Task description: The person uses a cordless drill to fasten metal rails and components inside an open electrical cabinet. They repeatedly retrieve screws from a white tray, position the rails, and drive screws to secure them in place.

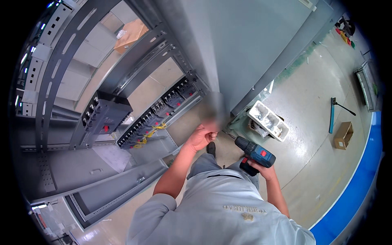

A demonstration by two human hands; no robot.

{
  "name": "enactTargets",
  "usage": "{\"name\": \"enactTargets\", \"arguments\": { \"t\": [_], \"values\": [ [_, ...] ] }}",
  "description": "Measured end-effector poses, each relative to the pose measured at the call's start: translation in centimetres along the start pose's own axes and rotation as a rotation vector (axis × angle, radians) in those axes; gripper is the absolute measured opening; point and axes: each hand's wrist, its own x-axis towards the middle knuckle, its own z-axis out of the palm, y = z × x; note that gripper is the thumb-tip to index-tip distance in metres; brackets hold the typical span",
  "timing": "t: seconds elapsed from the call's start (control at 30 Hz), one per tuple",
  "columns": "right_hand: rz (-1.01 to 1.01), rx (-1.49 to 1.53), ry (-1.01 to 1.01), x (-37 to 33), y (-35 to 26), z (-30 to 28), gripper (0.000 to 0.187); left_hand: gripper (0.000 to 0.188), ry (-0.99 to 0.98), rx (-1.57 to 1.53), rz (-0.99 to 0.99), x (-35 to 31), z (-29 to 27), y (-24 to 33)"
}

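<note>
1. While the right hand [263, 168] grasps the handle of a cordless drill [258, 153], the left hand [199, 139] is raised to its left with fingers curled.
2. Drill: blue and black body, red switch on the side, in front of the person's thighs. Chuck and bit point left and far, bit end close to the left hand.
3. Left-hand fingertips meet a blurred patch; cannot tell whether anything is pinched there.
4. Far side, just beyond the drill: white tray [274, 134], divided into compartments, small parts inside.
5. Left: grey metal cabinet frame [49, 83], holding a row of dark breakers [157, 112] and one larger dark breaker [110, 116]. Yellow wires [150, 134] at the row's near end.
6. Far side, centre: tall grey panel [253, 45].
7. Right, on the floor: open cardboard box [344, 135], blue-and-black tool [332, 117] just beside it, both well apart from the drill.
</note>
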Motion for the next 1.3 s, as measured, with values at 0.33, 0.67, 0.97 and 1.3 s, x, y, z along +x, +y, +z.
{"name": "enactTargets", "arguments": {
  "t": [0.33, 0.67, 0.97, 1.3],
  "values": [
    [-0.139, -0.033, -0.109, 0.5, 0.8, 9.0, 0.023, 0.014, -0.013, 0.242, 0.001, -7.5, -4.8, 7.8],
    [-0.171, 0.016, -0.106, 0.5, 0.8, 11.8, 0.025, 0.015, -0.032, 0.454, -0.077, -10.0, -3.7, 12.5],
    [-0.225, -0.029, -0.065, 0.8, 1.3, 12.9, 0.033, 0.015, -0.032, 0.564, -0.126, -9.9, -3.4, 14.5],
    [-0.338, 0.023, 0.027, 3.7, -1.4, 16.4, 0.026, 0.014, -0.049, 0.413, 0.105, -6.7, -1.0, 18.6]
  ]
}}
